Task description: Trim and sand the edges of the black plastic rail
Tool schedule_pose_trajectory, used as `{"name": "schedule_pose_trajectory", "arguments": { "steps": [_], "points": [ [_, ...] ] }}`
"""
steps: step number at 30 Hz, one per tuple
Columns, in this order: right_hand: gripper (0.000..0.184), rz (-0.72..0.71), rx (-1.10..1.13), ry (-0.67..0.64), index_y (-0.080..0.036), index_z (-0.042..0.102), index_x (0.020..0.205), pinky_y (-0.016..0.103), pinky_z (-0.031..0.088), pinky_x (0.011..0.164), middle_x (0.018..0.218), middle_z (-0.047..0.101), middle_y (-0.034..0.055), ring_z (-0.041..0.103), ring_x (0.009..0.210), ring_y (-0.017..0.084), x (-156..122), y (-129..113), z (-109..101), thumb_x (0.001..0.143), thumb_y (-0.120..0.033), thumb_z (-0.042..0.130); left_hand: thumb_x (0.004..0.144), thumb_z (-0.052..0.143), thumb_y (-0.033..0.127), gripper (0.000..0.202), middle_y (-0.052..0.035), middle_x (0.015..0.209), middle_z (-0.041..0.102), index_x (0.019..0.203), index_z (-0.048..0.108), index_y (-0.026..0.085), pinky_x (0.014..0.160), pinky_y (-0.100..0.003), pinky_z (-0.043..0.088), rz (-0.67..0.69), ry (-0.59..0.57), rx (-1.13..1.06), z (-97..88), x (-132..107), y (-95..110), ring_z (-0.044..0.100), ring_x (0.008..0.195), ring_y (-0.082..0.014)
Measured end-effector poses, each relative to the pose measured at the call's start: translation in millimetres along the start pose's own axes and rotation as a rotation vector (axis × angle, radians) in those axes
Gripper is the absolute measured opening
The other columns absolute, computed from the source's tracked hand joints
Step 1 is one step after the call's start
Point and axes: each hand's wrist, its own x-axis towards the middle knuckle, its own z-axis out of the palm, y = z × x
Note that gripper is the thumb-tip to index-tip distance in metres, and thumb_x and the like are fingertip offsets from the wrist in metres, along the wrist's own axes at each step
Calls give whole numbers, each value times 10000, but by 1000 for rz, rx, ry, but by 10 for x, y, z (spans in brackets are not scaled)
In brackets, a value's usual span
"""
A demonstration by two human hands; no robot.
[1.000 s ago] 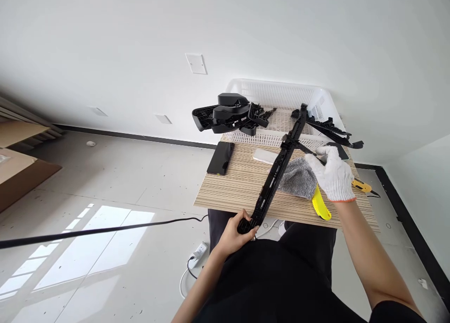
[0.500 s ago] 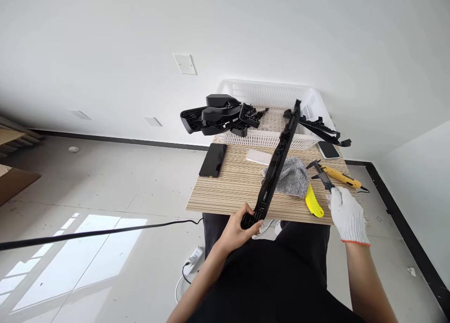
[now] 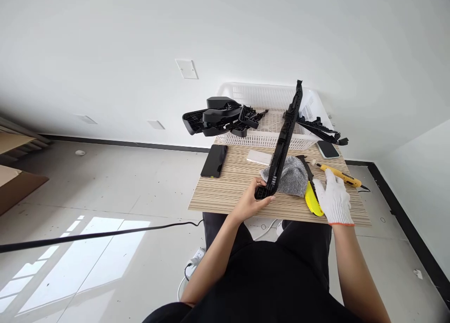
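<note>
My bare left hand [image 3: 251, 202] grips the near end of a long black plastic rail [image 3: 285, 134], which slants up and away over the white basket [image 3: 267, 138]. My right hand [image 3: 333, 200], in a white knit glove, rests with fingers spread on the small wooden table [image 3: 232, 187]. It lies beside a black caliper [image 3: 307, 168] and a yellow tool [image 3: 312, 200], and holds nothing. A grey cloth [image 3: 291, 176] lies under the rail.
Black plastic parts [image 3: 221, 116] hang over the basket's left rim, more [image 3: 321, 131] at its right. A black phone [image 3: 213, 161], a white slab [image 3: 259, 157], a second phone [image 3: 327, 149] and a yellow-handled knife [image 3: 339, 175] lie on the table. A cable [image 3: 87, 234] crosses the floor.
My left hand has moved forward onto the table and tipped the rail up steeper. My right hand set the caliper down and now rests open beside it.
</note>
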Motion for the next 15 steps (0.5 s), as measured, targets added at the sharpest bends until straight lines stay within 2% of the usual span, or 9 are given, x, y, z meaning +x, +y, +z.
{"name": "schedule_pose_trajectory", "arguments": {
  "steps": [2, 4, 6, 7, 10, 13, 15],
  "points": [
    [648, -45, 2, -25, -237, 472, 1470, 492, 490, 881, 1363, 565, 187, 624, 1149, 392, -109, -6, -65, 969, -632, 354, 867, 700, 469, 390, -67, 1110, 602, 1085, 504, 212, 997, -325, 450, 16, -14, -20, 4, 48, -7, 586, 1106, -213],
    [647, -105, -23, -162, -260, 483, 1458, 480, 492, 862, 1308, 615, 161, 643, 1111, 381, -232, -29, -106, 940, -643, 425, 871, 694, 481, 375, -53, 1068, 616, 1047, 505, 210, 961, -323, 457, 14, -24, -55, 30, 89, -9, 592, 1041, -202],
    [655, -138, -88, -267, -231, 440, 1492, 466, 494, 838, 1255, 649, 165, 654, 1082, 377, -330, -69, -115, 927, -558, 496, 873, 692, 482, 375, -47, 1061, 617, 1038, 493, 210, 943, -326, 460, -2, -18, -90, 69, 123, -5, 592, 1017, -196],
    [664, -143, -122, -277, -201, 417, 1508, 461, 494, 832, 1244, 656, 175, 652, 1085, 378, -361, -90, -112, 921, -494, 518, 877, 688, 482, 376, -44, 1052, 615, 1044, 485, 212, 926, -327, 467, -16, -19, -117, 88, 137, -3, 595, 998, -191],
    [665, -122, -157, -221, -155, 400, 1521, 461, 503, 810, 1209, 673, 192, 669, 1044, 377, -391, -119, -91, 909, -385, 521, 899, 657, 485, 368, -33, 1006, 607, 1069, 467, 220, 843, -317, 502, -73, -64, -238, 115, 164, -2, 616, 914, -173],
    [622, -53, -29, -111, -177, 427, 1520, 480, 516, 823, 1237, 673, 193, 689, 1004, 363, -396, -44, -70, 955, -435, 453, 915, 634, 487, 369, -12, 913, 611, 1106, 466, 220, 807, -313, 529, -126, -121, -334, 82, 171, -21, 640, 843, -160],
    [596, -4, 139, 36, -206, 474, 1496, 484, 517, 878, 1294, 660, 176, 680, 1058, 350, -429, 56, -39, 963, -471, 453, 932, 608, 489, 373, 10, 814, 605, 1134, 458, 213, 818, -322, 544, -137, -151, -374, 48, 172, -39, 648, 775, -148]
  ]
}}
